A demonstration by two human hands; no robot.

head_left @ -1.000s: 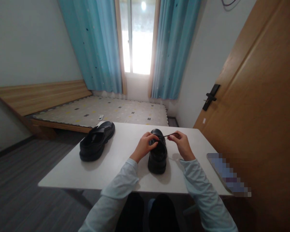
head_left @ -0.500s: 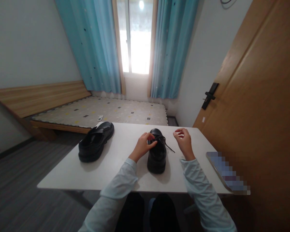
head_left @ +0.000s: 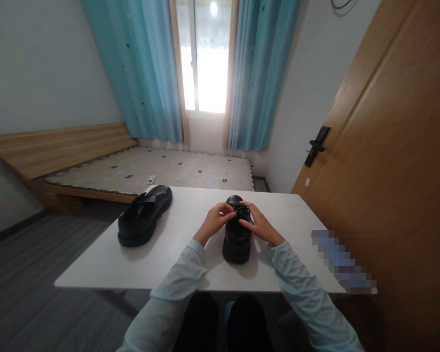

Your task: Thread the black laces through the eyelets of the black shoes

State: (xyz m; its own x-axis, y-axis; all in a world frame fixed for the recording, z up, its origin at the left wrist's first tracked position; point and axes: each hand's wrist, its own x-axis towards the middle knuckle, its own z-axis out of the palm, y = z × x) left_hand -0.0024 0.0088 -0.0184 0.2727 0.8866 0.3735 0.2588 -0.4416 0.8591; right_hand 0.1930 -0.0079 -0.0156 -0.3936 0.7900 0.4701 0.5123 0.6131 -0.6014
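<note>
A black lace-up shoe stands on the white table in front of me, toe pointing away. At its left side my left hand has thumb and fingers pinched together by the laces; the lace between them is too small to make out. My right hand is at the shoe's right side, its thumb and fingers apart around the laces near the opening. Another black shoe sits at the table's left, tilted toward the far right.
A pixelated flat object lies along the table's right edge. Beyond the table is a bed with a small white device on it. A wooden door stands at the right, blue curtains behind.
My right hand has moved left from beside the shoe onto its laces. My left hand stays at the laces with its fingers pinched. The loose lace end no longer sticks out to the right.
</note>
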